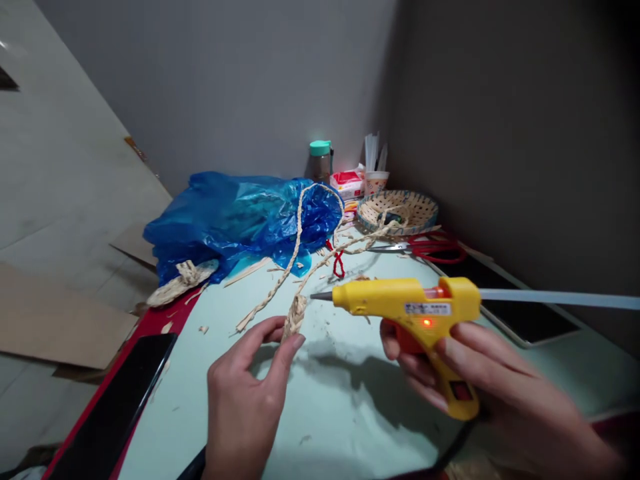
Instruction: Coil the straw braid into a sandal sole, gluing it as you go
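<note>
My left hand (250,393) pinches the folded end of a braided straw cord (295,313) between thumb and fingers, just above the pale green table (340,400). The cord runs back from there in a long loop over a blue plastic bag (235,217). My right hand (475,387) grips the handle of a yellow hot glue gun (415,307). Its metal nozzle points left and sits right beside the cord end. A small red light glows on the gun, and a clear glue stick (560,299) juts out of its back to the right.
A woven basket (399,210), red-handled scissors (425,247), a paper cup (376,181), a red and white pack (347,183) and a green-lidded bottle (320,160) stand at the back near the wall. A black phone (120,400) lies at the left edge, a tablet (520,313) at the right.
</note>
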`<action>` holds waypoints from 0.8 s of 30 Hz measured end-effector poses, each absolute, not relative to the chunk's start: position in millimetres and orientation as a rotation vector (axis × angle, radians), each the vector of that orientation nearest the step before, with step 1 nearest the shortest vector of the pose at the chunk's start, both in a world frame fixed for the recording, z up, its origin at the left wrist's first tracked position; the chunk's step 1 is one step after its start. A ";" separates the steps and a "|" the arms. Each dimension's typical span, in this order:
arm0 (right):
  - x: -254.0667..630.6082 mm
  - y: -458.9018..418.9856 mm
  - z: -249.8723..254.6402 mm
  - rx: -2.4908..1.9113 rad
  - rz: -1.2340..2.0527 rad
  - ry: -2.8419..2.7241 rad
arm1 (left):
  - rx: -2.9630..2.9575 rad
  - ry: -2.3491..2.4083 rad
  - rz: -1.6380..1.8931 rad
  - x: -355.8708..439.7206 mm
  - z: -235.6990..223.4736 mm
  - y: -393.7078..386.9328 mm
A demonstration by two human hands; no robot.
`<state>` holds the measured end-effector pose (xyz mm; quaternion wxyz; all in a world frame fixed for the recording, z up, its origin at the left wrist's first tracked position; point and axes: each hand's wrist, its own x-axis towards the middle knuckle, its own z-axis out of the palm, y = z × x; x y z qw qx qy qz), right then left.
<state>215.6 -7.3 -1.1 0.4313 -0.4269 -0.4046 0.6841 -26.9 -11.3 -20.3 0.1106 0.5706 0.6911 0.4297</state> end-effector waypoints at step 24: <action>233.3 -31.5 -41.7 -1.244 1.222 -1.635 | 1.660 1.922 1.267 -28.8 -18.8 -9.7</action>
